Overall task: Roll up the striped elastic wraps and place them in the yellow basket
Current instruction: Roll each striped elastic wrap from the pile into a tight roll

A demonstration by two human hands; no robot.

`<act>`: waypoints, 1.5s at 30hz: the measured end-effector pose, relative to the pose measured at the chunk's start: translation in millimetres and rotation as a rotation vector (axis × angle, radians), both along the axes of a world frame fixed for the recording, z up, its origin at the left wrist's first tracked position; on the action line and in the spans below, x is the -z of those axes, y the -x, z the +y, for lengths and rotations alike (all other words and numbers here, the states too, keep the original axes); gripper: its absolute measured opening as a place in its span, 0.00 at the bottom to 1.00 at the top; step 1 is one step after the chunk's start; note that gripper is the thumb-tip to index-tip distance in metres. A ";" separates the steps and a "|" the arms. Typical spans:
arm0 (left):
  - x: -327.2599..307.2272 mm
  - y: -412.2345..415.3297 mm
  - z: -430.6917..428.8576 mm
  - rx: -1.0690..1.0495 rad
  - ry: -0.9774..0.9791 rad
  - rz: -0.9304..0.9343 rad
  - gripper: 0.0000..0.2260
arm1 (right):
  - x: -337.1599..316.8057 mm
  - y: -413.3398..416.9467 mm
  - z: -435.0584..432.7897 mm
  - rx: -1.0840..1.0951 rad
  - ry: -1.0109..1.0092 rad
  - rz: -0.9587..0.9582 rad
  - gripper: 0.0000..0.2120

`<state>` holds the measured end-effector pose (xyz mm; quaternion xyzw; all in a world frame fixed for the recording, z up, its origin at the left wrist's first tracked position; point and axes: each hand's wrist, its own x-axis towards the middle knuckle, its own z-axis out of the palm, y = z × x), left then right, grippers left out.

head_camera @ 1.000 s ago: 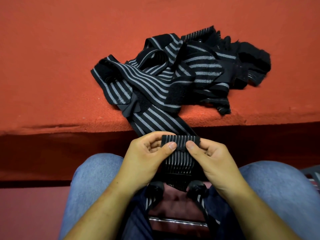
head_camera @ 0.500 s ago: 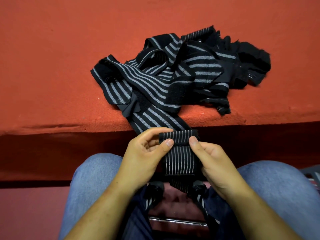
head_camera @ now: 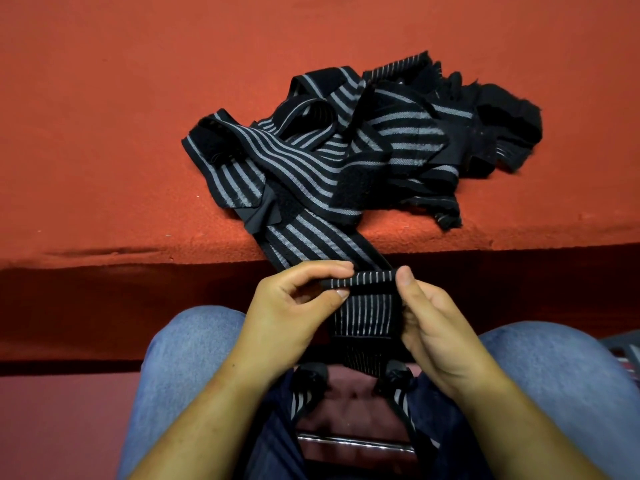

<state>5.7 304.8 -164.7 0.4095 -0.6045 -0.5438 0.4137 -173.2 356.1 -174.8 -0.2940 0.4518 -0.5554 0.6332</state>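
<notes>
While left hand point(head_camera: 291, 306) and right hand point(head_camera: 437, 329) pinch wrap point(head_camera: 364, 318), pile point(head_camera: 346, 150) sprawls.

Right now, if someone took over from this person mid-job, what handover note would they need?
Left hand: pinches the left end of the roll, thumb under, fingers over.
Right hand: holds the right end.
Wrap: only a turn or so rolled at one end; the rest seems to run up over the edge of the red surface into the pile.
Done: one roll started; no finished roll in view.
Left: finish this roll, roll each wrap in the pile, put all in the basket, which is out of view.
</notes>
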 end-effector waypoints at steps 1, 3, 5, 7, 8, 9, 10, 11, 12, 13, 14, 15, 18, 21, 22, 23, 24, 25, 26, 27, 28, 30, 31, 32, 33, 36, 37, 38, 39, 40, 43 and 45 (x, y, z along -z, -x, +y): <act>-0.1 0.2 -0.5 0.005 0.015 -0.008 0.14 | 0.1 -0.1 -0.1 0.005 0.006 -0.007 0.24; 0.7 -0.3 -1.1 0.015 0.038 -0.025 0.14 | 1.9 0.4 -0.2 0.012 0.020 -0.028 0.21; 1.6 -0.8 -0.8 0.027 0.038 -0.032 0.15 | 4.2 1.2 -0.6 0.018 0.032 -0.029 0.16; 3.1 -0.7 -0.8 0.042 0.007 -0.023 0.15 | 6.4 2.4 -1.7 0.020 0.037 -0.012 0.16; 3.7 -0.6 -0.5 0.053 -0.011 -0.014 0.15 | 7.2 2.8 -2.2 0.018 0.038 -0.001 0.15; 3.6 -0.4 0.0 0.064 -0.030 -0.003 0.14 | 7.4 3.2 -2.6 0.020 0.038 0.010 0.14; 2.9 -0.4 0.5 0.077 -0.052 0.007 0.12 | 7.6 3.9 -2.5 0.027 0.034 0.021 0.14; 1.7 0.0 1.2 0.088 -0.080 0.016 0.11 | 8.3 4.8 -2.2 0.038 0.028 0.029 0.14; 0.7 -0.1 1.8 0.093 -0.108 0.022 0.11 | 8.8 5.4 -2.0 0.050 0.023 0.038 0.14; 0.1 0.1 2.2 0.089 -0.137 0.030 0.11 | 9.2 6.0 -1.6 0.065 0.018 0.044 0.14; -0.4 0.8 2.6 0.079 -0.164 0.040 0.11 | 9.6 6.2 -1.6 0.076 0.016 0.046 0.14; 0.1 1.4 2.2 0.064 -0.185 0.051 0.11 | 9.8 6.1 -1.6 0.082 0.015 0.045 0.14; 3.4 3.3 1.2 0.032 -0.243 0.066 0.14 | 10.7 5.3 -2.5 0.086 0.017 0.036 0.14; 5.6 4.0 1.0 0.015 -0.252 0.050 0.13 | 12.8 4.4 -3.2 0.084 0.028 0.014 0.14; 6.6 3.7 0.9 0.009 -0.246 0.055 0.13 | 13.9 4.3 -3.2 0.083 0.033 0.018 0.14; 6.6 3.7 0.7 0.000 -0.238 0.062 0.13 | 14.9 3.9 -3.0 0.081 0.036 0.032 0.14; 6.1 3.9 0.7 -0.008 -0.227 0.066 0.13 | 16.1 3.5 -2.7 0.075 0.038 0.060 0.14; 6.1 3.9 0.5 -0.015 -0.217 0.066 0.13 | 17.3 3.0 -2.0 0.065 0.039 0.096 0.15; 6.3 3.6 0.0 -0.016 -0.206 0.058 0.13 | 18.7 2.5 -1.6 0.055 0.043 0.136 0.15; 6.8 3.2 -0.4 -0.016 -0.198 0.049 0.13 | 19.7 2.3 -1.2 0.046 0.050 0.168 0.15; 7.6 2.7 -0.4 -0.013 -0.195 0.044 0.13 | 20.6 2.8 -1.1 0.044 0.059 0.192 0.14; 8.5 2.6 0.4 0.006 -0.199 0.052 0.13 | 20.7 4.6 -1.5 0.052 0.078 0.225 0.13; 9.1 2.8 0.5 0.022 -0.206 0.058 0.14 | 19.5 5.4 -2.1 0.061 0.085 0.237 0.13; 9.5 2.9 0.8 0.039 -0.213 0.066 0.14 | 18.3 6.2 -2.7 0.072 0.092 0.244 0.13; 9.3 3.2 1.0 0.050 -0.218 0.070 0.15 | 17.5 6.4 -3.0 0.077 0.094 0.246 0.13; 10.0 3.2 -0.5 0.042 -0.206 0.057 0.14 | 18.7 6.4 -2.5 0.062 0.089 0.232 0.12; 10.1 2.6 -1.0 0.037 -0.203 0.054 0.13 | 19.2 5.7 -2.6 0.054 0.082 0.221 0.12; 9.9 2.4 -1.3 0.030 -0.205 0.059 0.12 | 20.0 5.6 -2.4 0.044 0.077 0.212 0.12; 9.0 2.4 -0.9 0.023 -0.207 0.068 0.12 | 19.9 5.3 -2.3 0.036 0.071 0.203 0.13; 8.2 2.5 -0.6 0.016 -0.205 0.077 0.12 | 19.5 5.2 -2.4 0.030 0.064 0.191 0.14; 7.0 2.3 0.1 -0.007 -0.177 0.086 0.12 | 17.2 4.2 -1.6 0.020 0.020 0.146 0.18; 6.6 1.8 -0.1 -0.027 -0.151 0.079 0.12 | 16.6 3.5 -1.5 0.020 -0.030 0.141 0.21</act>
